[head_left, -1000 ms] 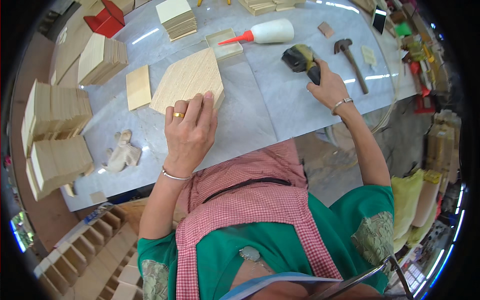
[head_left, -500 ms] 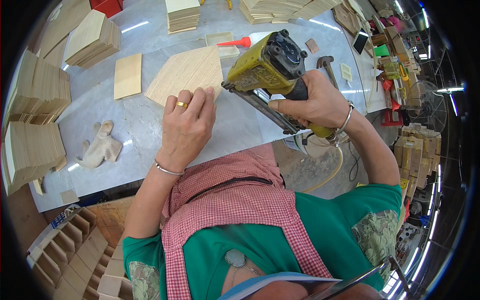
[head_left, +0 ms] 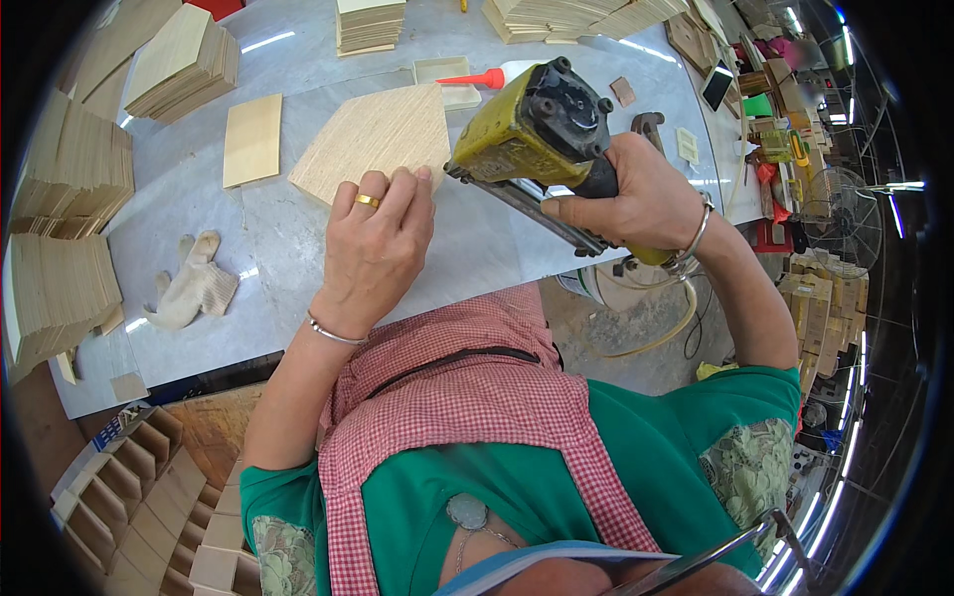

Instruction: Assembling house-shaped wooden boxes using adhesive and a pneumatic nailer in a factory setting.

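My right hand point(head_left: 636, 194) is wrapped round the grip of a worn yellow-and-black air nail gun point(head_left: 532, 124), held tilted over the table. The gun's nose meets or nearly meets the right edge of a pale, angled wooden panel point(head_left: 378, 134); exact contact is hard to tell. With bent fingers, my left hand point(head_left: 383, 228) grips the panel's near edge, close to its right corner. The thumb and the panel's underside are hidden. Behind the gun lies a white bottle with a red nozzle point(head_left: 487, 78), beside a shallow pale tray point(head_left: 437, 72).
Stacks of thin wooden boards point(head_left: 184, 65) stand along the left and far sides. A single board point(head_left: 252, 141) and a white work glove point(head_left: 191, 283) lie left of the panel. Right of the gun are a hammer point(head_left: 648, 124) and a phone point(head_left: 715, 87). An air hose point(head_left: 686, 323) hangs below.
Both hands, the nail gun and the panel stay almost in place. The view has shifted slightly, and the gun's nose sits a touch closer to the panel's edge.
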Demonstrator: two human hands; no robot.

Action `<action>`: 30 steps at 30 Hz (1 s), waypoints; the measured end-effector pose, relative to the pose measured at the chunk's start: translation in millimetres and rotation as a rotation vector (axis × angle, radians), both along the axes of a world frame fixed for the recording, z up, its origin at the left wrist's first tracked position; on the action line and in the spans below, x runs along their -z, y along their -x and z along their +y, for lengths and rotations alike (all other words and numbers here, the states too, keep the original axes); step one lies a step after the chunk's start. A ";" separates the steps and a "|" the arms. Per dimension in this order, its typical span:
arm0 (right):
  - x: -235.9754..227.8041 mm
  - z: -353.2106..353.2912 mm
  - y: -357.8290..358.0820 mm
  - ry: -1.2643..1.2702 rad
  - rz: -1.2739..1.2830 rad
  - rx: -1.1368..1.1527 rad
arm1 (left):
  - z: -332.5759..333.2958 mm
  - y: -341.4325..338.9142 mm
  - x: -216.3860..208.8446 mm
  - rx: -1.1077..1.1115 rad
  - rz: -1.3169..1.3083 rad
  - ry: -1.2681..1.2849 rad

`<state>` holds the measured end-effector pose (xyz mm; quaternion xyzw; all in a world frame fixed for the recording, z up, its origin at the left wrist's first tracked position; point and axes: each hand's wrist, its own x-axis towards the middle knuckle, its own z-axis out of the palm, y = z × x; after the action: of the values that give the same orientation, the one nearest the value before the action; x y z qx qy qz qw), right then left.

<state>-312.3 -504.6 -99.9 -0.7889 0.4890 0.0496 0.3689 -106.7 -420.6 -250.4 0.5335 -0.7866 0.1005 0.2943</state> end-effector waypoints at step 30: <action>5.3 24.9 -12.8 -0.121 -0.087 0.005 | 2.2 -29.1 -0.9 0.090 0.536 -0.202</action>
<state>-299.5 -479.7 -105.2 -0.7652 0.4706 0.0438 0.4371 -77.7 -418.3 -249.5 0.5323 -0.7095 -0.1362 0.4412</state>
